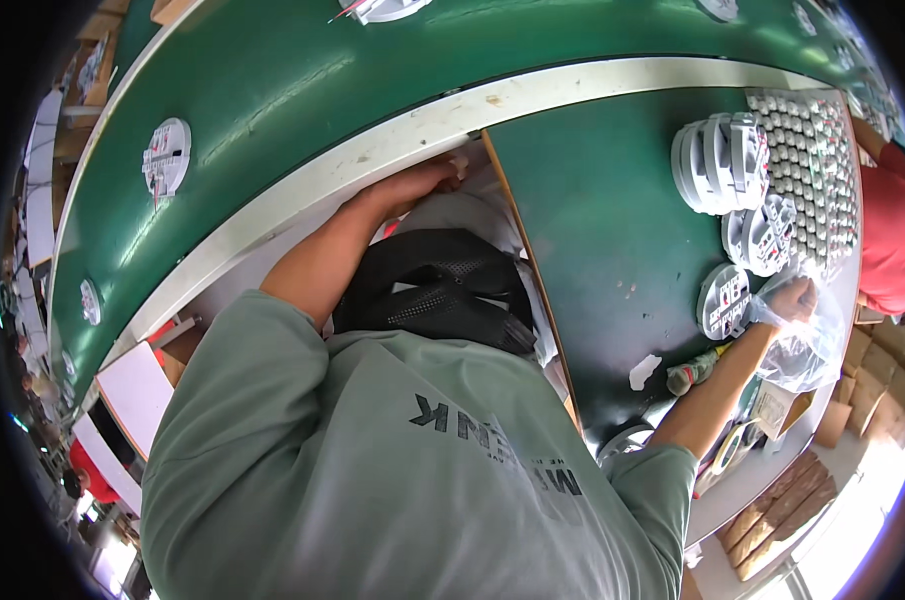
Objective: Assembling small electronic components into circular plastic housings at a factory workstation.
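Note:
My right hand (797,299) reaches into a clear plastic bag (811,345) at the right side of the green work table. Its fingers are curled, and the film blurs whatever is between them. Beside the bag stands a round pale-grey part (724,302) with dark and red markings. My left hand (435,178) is by the pale conveyor rim, just left of the table's wooden edge. Its fingers are bent together, and I cannot make out what they hold. A black mesh-like item (438,290) lies below it, against my shirt.
More grey round parts (718,165) stand beside a tray of small metallic pieces (808,165). A green conveyor belt (303,90) curves past, carrying spaced round parts (167,157). A tape roll (728,450) lies near my right forearm. A person in red (891,230) is at far right.

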{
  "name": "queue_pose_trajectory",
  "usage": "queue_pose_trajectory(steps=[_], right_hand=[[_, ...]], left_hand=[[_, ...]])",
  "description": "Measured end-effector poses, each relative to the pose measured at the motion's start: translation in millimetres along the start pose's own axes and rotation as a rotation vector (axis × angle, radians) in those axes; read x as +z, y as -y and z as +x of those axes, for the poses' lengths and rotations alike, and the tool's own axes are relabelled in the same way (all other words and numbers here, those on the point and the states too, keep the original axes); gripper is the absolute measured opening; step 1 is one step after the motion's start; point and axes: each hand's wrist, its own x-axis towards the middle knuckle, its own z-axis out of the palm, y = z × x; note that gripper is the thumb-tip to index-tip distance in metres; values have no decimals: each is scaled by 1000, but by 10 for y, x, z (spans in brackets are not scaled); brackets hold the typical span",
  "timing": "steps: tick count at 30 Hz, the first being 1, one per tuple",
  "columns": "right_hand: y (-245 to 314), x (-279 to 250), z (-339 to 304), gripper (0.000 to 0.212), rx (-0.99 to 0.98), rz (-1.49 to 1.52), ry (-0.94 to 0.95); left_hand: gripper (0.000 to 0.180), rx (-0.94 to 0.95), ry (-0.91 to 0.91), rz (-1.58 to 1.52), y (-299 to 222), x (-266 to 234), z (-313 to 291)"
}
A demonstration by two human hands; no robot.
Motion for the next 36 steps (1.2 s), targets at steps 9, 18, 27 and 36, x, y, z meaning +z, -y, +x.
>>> queue_pose_trajectory(steps=[9, 18, 27, 36], right_hand=[[-613, 35, 125, 31, -251, -117, -121], [368, -250, -296, 34, 28, 91, -52], [369, -134, -191, 34, 6, -193, 21], [235, -253, -132, 53, 18, -370, 57]], left_hand=[[47, 249, -251, 761, -336, 309, -647], [22, 628, 392, 615, -2690, 573, -1153], [49, 900, -443, 637, -4212, 1027, 2701], [15, 773, -667, 736, -4149, 1331, 2922]])
